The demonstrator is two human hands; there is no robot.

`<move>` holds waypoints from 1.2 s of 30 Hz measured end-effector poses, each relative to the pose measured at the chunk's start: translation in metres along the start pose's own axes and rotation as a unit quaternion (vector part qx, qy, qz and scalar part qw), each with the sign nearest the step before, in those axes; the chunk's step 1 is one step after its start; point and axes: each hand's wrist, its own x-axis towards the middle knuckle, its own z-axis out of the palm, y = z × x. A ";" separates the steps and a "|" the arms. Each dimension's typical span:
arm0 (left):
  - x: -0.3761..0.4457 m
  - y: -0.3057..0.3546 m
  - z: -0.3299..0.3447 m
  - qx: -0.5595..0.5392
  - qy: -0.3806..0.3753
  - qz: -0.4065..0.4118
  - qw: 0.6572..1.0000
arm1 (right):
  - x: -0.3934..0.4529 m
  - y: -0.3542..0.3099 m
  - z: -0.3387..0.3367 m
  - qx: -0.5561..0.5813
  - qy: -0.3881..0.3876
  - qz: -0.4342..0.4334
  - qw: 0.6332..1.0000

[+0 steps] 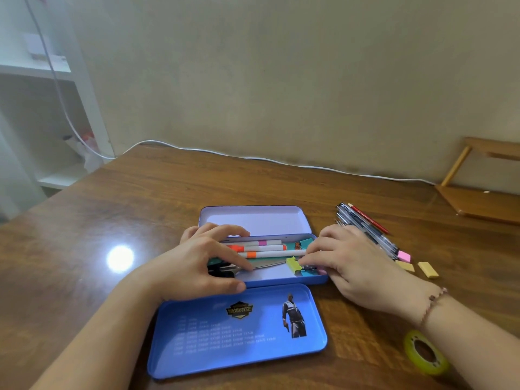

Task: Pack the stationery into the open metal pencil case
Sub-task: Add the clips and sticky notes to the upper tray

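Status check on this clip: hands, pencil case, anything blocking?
Left hand spread over case's left end, right hand fingertips at its right end. Pencil case open, markers inside. Pens, erasers, tape roll still outside. Nothing blocking.

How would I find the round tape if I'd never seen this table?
Start at the blue pencil case in the middle of the wooden table. Go toward the near right corner, just under the right forearm, to the roll of tape. It is the only ring-shaped thing, yellow-green with a hole in the middle.

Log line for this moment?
both hands in open case | markers packed | pens, erasers, tape outside
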 end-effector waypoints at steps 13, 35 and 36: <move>0.005 -0.001 0.009 -0.002 0.049 0.006 0.999 | -0.023 0.041 -0.028 0.080 0.199 0.110 0.970; 0.004 -0.006 0.007 -0.020 0.094 0.023 0.995 | -0.089 0.060 0.007 0.048 0.206 0.256 0.943; 0.004 -0.006 0.007 -0.027 0.102 0.025 0.994 | -0.083 0.052 0.009 0.068 0.212 0.214 0.951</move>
